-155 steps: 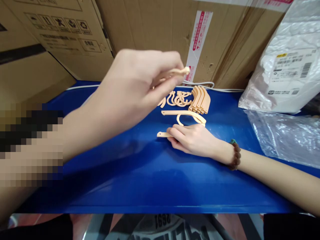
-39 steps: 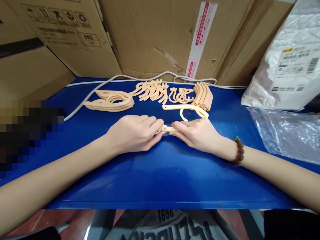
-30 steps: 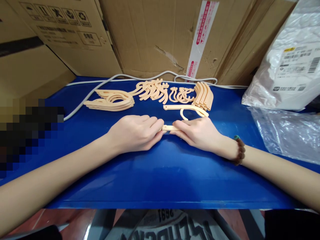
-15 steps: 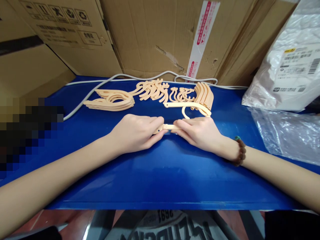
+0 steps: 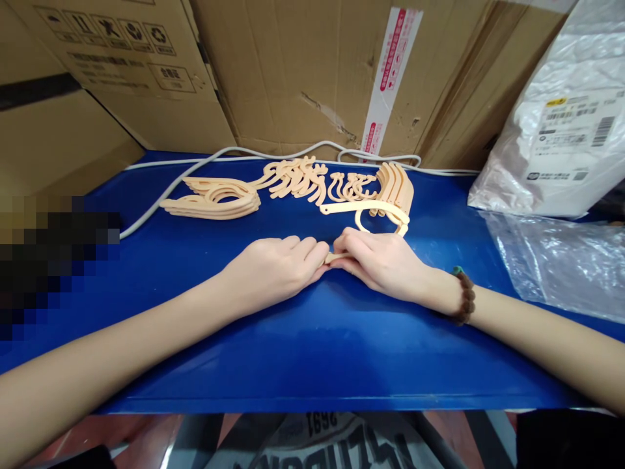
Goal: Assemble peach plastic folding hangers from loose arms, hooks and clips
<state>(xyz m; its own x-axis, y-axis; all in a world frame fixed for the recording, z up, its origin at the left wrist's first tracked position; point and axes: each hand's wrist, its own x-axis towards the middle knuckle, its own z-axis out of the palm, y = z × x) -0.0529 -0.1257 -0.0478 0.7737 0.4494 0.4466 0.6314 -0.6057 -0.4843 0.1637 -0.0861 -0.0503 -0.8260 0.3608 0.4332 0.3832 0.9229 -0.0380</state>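
My left hand [image 5: 280, 267] and my right hand [image 5: 378, 257] meet over the middle of the blue table, fingers closed on a small cream plastic hanger piece [image 5: 336, 257]. Only a short stretch of it shows between my fingertips; my fingers cover the rest. Just behind my right hand is a cream hanger arm [image 5: 361, 206] with a round hole at its left end. A curved hook part [image 5: 358, 221] shows under it. Whether these join the piece in my hands is hidden.
Nested hanger arms [image 5: 215, 205] lie at the back left, loose hooks [image 5: 349, 187] and small parts [image 5: 297, 176] at the centre, more stacked arms [image 5: 398, 185] to the right. Behind them run a white cable [image 5: 273, 154] and cardboard boxes [image 5: 303, 65]. A white plastic parcel [image 5: 547, 143] and clear film [image 5: 566, 260] occupy the right.
My left hand has turned and come nearer to my right, so less of the held piece shows. The piece is now tilted between my fingertips. The parts behind stay put.
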